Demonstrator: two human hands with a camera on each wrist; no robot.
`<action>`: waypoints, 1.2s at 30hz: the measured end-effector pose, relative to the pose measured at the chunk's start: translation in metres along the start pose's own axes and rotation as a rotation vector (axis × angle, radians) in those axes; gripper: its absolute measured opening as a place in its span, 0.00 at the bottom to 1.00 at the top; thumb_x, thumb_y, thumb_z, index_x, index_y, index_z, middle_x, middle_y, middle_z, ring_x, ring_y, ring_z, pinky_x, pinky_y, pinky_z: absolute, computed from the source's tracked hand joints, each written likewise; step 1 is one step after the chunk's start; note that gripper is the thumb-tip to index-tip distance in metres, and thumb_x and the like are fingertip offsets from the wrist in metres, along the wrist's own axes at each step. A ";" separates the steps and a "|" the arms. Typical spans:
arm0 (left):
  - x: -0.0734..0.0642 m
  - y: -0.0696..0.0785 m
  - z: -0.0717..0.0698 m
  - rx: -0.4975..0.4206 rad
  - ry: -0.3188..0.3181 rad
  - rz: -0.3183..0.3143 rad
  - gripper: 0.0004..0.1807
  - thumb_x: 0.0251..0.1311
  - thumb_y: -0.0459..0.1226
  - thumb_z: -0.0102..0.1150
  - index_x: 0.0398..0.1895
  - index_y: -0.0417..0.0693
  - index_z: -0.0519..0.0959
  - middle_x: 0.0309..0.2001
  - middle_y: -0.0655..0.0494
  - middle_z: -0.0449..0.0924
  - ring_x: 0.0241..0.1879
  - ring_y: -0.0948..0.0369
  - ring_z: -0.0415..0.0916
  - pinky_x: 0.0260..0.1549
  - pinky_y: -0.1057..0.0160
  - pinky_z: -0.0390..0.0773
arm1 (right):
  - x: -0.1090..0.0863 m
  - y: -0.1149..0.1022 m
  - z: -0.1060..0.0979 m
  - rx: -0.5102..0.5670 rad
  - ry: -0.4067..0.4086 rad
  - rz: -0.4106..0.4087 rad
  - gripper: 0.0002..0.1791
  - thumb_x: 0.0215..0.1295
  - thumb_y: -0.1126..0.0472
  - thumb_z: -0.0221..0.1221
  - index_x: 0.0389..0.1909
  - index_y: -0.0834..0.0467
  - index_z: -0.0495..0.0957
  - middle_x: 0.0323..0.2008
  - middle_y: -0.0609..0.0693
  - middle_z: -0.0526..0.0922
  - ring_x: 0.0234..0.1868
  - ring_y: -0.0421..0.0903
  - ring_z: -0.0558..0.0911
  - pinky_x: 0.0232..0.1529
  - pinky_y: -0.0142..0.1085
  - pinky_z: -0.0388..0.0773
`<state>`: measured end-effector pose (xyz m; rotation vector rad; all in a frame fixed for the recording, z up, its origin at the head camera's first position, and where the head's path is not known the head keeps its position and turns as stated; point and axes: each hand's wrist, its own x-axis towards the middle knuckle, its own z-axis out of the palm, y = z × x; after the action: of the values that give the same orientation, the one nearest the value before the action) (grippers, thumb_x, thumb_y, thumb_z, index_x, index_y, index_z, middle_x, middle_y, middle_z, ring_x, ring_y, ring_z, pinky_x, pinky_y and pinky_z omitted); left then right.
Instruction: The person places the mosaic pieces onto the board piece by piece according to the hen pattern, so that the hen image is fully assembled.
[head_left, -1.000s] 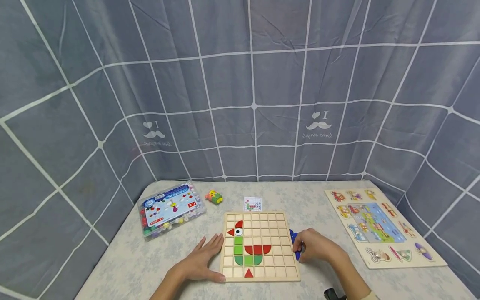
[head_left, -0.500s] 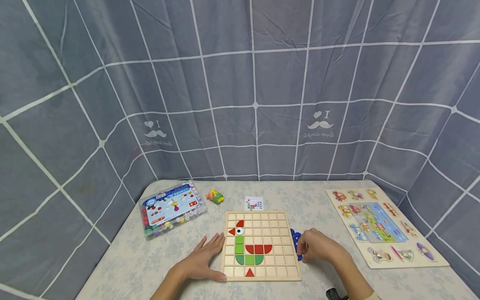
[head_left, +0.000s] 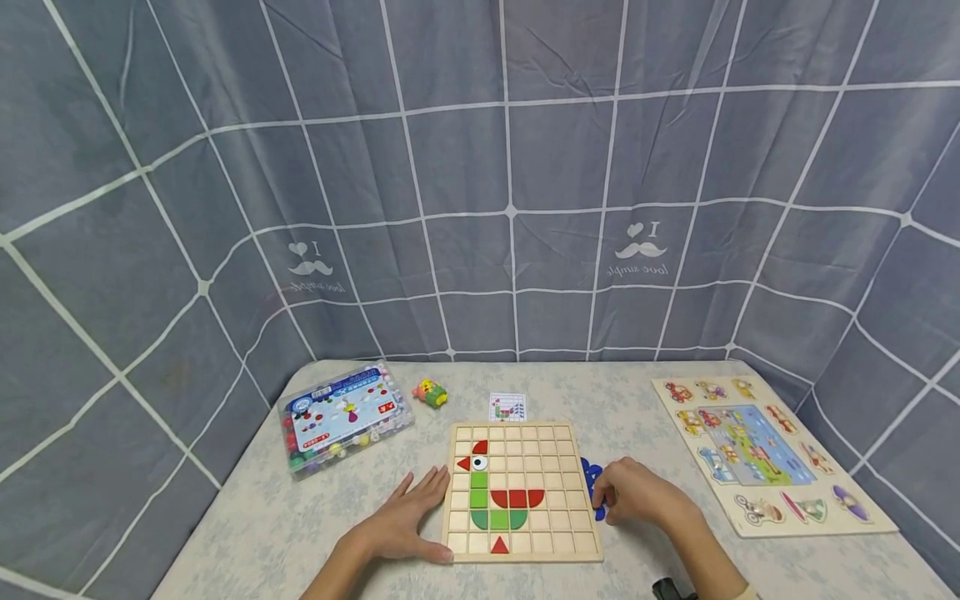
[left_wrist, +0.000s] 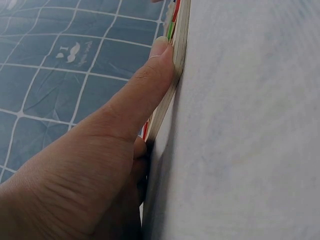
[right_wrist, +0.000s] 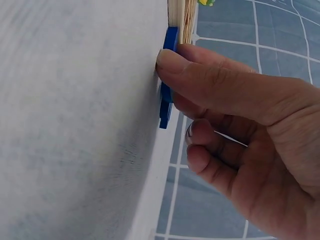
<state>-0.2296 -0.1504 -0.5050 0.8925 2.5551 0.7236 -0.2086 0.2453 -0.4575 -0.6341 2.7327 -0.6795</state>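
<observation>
In the head view little has changed over the past second; the right hand point(head_left: 637, 493) has shifted only slightly beside the blue pieces point(head_left: 593, 472), which lie on the tabletop point(head_left: 262, 533) along the right edge of the wooden grid board point(head_left: 560, 481); the tiles on that board, a bird-like figure with green squares point(head_left: 478, 498), a red row point(head_left: 517, 498) and a lone red triangle point(head_left: 499, 546), match the earlier frames; so the work seems paused at picking among the blue pieces, with none of them on the grid. The left hand point(head_left: 397, 527) lies spread wide at the board's left edge, as before. The right fingers cover part of the blue pieces, so their number cannot be told; the small card point(head_left: 507, 407) above the board is too small to read well; a black object point(head_left: 666, 588) by the right wrist is cut off by the lower border.

In the left wrist view the thumb point(left_wrist: 155, 62) rests against the board's side; the other fingers are mostly hidden behind the hand, and the tiles show only as thin coloured slivers.

In the right wrist view the hand is narrow, thumb and forefinger pinching at the blue pieces, seen edge-on; whether one or several are gripped cannot be told; a yellow thing point(right_wrist: 206, 2) is cropped at the top.
</observation>
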 end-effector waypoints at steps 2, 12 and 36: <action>0.000 0.000 0.000 -0.001 -0.001 -0.002 0.62 0.46 0.64 0.68 0.77 0.41 0.50 0.78 0.48 0.45 0.78 0.46 0.41 0.74 0.38 0.36 | -0.001 0.000 0.000 -0.002 0.001 -0.008 0.12 0.40 0.70 0.74 0.23 0.51 0.86 0.18 0.39 0.77 0.21 0.32 0.70 0.24 0.28 0.70; 0.001 -0.002 0.002 -0.010 -0.001 -0.005 0.62 0.46 0.64 0.67 0.77 0.42 0.49 0.79 0.48 0.45 0.78 0.46 0.41 0.74 0.38 0.35 | -0.003 0.000 -0.001 0.016 -0.013 0.065 0.12 0.39 0.70 0.74 0.19 0.50 0.83 0.21 0.40 0.79 0.23 0.35 0.71 0.25 0.29 0.71; 0.000 0.002 0.000 -0.008 -0.001 0.002 0.62 0.47 0.64 0.67 0.77 0.41 0.49 0.79 0.47 0.45 0.78 0.46 0.41 0.74 0.37 0.36 | -0.005 -0.001 0.001 0.044 -0.002 0.054 0.11 0.38 0.70 0.73 0.18 0.51 0.84 0.21 0.40 0.80 0.24 0.35 0.70 0.24 0.29 0.70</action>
<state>-0.2283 -0.1489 -0.5040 0.8931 2.5488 0.7335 -0.2038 0.2461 -0.4568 -0.5485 2.7146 -0.7233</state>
